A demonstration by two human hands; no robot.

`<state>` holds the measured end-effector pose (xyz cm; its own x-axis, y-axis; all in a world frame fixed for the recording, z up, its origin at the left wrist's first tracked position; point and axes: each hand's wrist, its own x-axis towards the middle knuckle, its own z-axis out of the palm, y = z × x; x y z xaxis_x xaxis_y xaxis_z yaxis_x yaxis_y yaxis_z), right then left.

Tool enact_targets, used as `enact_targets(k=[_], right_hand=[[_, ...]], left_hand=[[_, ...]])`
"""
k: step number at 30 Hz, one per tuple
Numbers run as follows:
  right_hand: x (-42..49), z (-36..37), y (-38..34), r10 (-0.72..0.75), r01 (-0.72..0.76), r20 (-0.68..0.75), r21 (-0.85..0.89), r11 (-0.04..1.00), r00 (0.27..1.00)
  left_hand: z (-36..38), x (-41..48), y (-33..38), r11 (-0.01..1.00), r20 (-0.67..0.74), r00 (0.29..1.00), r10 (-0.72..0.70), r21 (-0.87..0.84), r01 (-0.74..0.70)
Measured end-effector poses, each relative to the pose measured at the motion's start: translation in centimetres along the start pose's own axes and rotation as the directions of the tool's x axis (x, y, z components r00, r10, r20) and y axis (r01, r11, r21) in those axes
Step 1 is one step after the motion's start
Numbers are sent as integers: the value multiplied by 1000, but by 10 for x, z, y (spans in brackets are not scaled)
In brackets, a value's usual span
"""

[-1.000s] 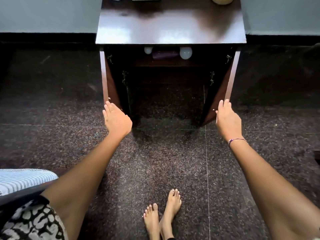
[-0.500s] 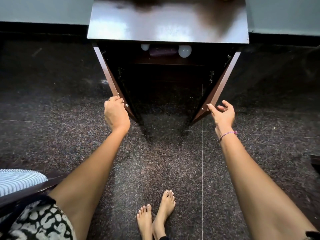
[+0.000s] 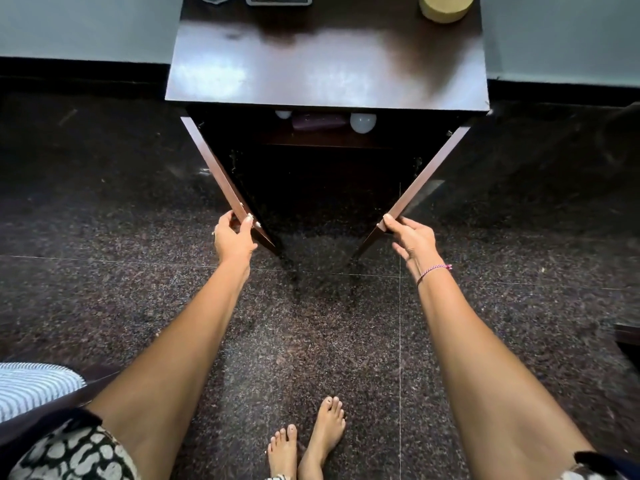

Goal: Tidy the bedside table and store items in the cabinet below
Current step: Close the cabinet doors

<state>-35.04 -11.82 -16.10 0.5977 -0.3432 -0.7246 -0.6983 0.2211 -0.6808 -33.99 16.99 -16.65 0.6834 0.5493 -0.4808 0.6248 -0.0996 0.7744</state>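
The left door [image 3: 227,188] of the cabinet [image 3: 325,161] is gripped at its free edge by the left hand [image 3: 232,237], fingers curled around it. The right door [image 3: 420,183] is pinched likewise by the right hand [image 3: 412,237]. Both doors are angled partly open. Two pale bulbs [image 3: 362,121] and a purple item [image 3: 318,121] are seen on the shelf inside, below the bedside table top [image 3: 325,71].

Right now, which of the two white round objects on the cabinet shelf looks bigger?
The right white round object, beside the purple item; the left one shows only a small part.
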Motion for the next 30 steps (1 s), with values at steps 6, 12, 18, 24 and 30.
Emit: enact_targets(k=[6,12,18,24,30], right_hand=[[5,8,-4,58,-62,56,55,997,997],[19,27,-14,89,-91,162,4,996,983],[36,47,-25,55,-17,304,-128,992,951],[56,63,-35,-165,385,364,-691,612,917],[84,76,-53,-276,407,299,-693,595,913]], left_hand=[[26,10,17,998,167,984,-64,24,61],[60,15,40,987,344,927,-149,-10,162],[85,26,56,941,378,918,-121,339,-16],[97,43,63,727,397,918,14,626,-282],[95,74,65,670,555,812,179,536,-514]])
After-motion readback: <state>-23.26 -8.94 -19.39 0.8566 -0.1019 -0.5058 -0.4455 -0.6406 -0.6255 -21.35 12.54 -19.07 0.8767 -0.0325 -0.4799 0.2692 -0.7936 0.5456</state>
